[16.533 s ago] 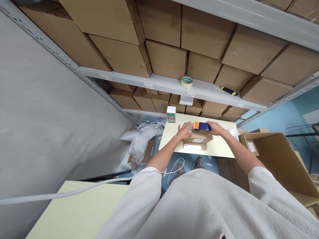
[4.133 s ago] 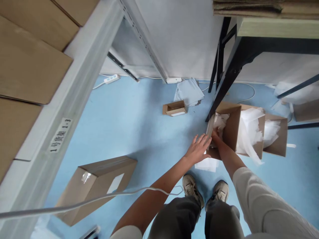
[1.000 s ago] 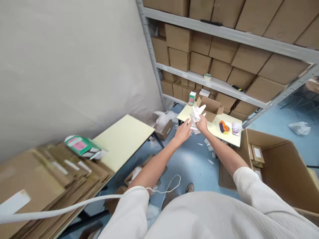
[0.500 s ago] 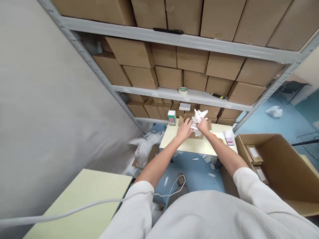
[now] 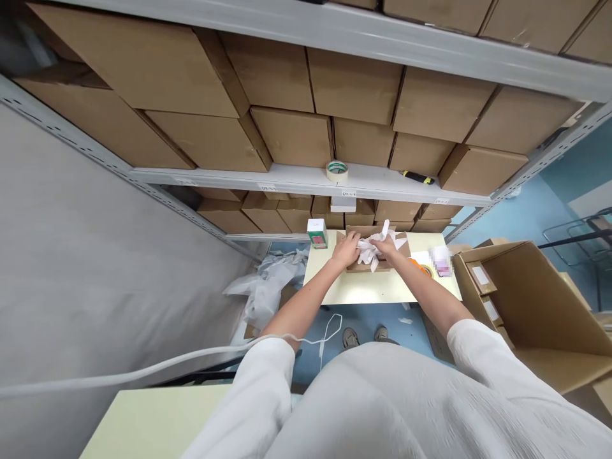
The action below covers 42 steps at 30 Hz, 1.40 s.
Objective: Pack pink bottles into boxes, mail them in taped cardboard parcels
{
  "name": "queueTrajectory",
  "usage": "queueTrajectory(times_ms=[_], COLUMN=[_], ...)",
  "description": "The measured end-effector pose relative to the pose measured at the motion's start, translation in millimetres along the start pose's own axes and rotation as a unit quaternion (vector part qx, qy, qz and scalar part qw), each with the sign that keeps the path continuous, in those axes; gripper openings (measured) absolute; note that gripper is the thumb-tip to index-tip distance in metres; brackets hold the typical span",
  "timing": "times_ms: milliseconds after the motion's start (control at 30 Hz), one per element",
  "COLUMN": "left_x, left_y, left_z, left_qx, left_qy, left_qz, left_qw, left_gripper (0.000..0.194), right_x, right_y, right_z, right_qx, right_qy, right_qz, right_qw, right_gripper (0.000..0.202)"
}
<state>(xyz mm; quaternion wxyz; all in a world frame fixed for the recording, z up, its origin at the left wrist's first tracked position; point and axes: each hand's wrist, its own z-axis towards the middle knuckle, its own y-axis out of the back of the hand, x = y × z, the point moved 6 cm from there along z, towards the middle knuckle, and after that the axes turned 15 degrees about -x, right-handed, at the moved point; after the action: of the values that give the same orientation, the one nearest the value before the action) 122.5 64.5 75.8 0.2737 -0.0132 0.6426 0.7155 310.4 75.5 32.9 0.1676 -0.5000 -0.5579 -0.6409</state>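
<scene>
Crumpled white paper (image 5: 368, 254) is bunched over a small open cardboard box (image 5: 356, 267) on the pale yellow table (image 5: 363, 290). My right hand (image 5: 384, 248) is closed around the paper, and pieces of it stick up past the fingers. At the box's left side, my left hand (image 5: 346, 250) has its fingers curled onto the paper's left end. Whatever lies inside the box under the paper is hidden. A white and green carton (image 5: 317, 234) stands left of the box.
An orange item and a yellow tape roll (image 5: 427, 271) lie right of my right arm. A large open carton (image 5: 549, 306) stands at the right. Shelves ahead hold cardboard boxes, a tape roll (image 5: 337, 170) and a cutter knife (image 5: 417, 177). Plastic wrap (image 5: 268, 287) lies left; a white cable (image 5: 191, 354) crosses my left arm.
The view has shifted closer to the shelves. Both hands and the white paper are lower at the box; the paper now spreads across its opening instead of standing up above it.
</scene>
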Motion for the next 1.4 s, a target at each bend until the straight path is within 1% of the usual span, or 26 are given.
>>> queueTrajectory(times_ms=[67,100,133,300,367,500,567,633,733,867,967,1100,1200,1267,1333,1400], left_x=[2,3,2,-6,-10,-12,-9,-3,10,37,67,113,146,162,171,173], left_y=[-0.2,0.5,1.5,2.1,0.5,-1.5,-0.8,2.1,10.7,26.2,37.1,48.9,53.3,52.3,47.8,40.3], left_z=[0,0,0,-1,0,-1,-5,-10,-19,-28,-32,-31,-25,-15,-2,12], left_qx=[-0.002,-0.005,-0.008,-0.009,-0.009,-0.019,-0.023,-0.027,-0.034,-0.040,-0.045,-0.058,-0.061,-0.054,-0.042,-0.029], left_qy=[-0.003,-0.005,-0.007,-0.013,-0.012,-0.007,0.003,0.014,0.028,0.059,0.078,0.091,0.089,0.081,0.065,0.046], left_qz=[-0.002,-0.001,0.001,0.011,0.006,-0.001,0.003,0.007,0.004,0.010,0.018,0.019,0.020,0.025,0.026,0.026], left_qw=[1.000,1.000,1.000,1.000,1.000,1.000,1.000,1.000,0.999,0.997,0.996,0.994,0.994,0.995,0.997,0.998], left_gripper=[0.059,0.059,0.060,0.056,0.056,0.057,0.058,0.059,0.060,0.059,0.056,0.056,0.059,0.061,0.063,0.066], right_x=[-9,-12,-13,-22,-26,-28,-26,-20,-1,37,64,92,108,117,122,122], right_y=[4,7,12,33,39,49,50,45,29,-8,-39,-77,-102,-116,-128,-136], right_z=[0,0,0,7,14,32,38,39,32,13,-1,-13,-20,-23,-25,-27], right_qx=[0.040,0.055,0.064,0.084,0.080,0.068,0.077,0.100,0.136,0.183,0.199,0.202,0.198,0.195,0.191,0.183], right_qy=[-0.099,-0.127,-0.132,-0.088,-0.058,0.030,0.066,0.095,0.147,0.214,0.246,0.266,0.265,0.258,0.249,0.234], right_qz=[0.016,0.020,0.021,-0.021,-0.036,-0.067,-0.072,-0.069,-0.053,-0.034,-0.035,-0.036,-0.045,-0.046,-0.040,-0.036], right_qw=[0.994,0.990,0.989,0.992,0.994,0.995,0.992,0.988,0.978,0.959,0.948,0.942,0.943,0.945,0.949,0.954], right_gripper=[0.056,0.056,0.054,0.028,0.022,0.022,0.024,0.025,0.024,0.024,0.023,0.023,0.025,0.025,0.025,0.025])
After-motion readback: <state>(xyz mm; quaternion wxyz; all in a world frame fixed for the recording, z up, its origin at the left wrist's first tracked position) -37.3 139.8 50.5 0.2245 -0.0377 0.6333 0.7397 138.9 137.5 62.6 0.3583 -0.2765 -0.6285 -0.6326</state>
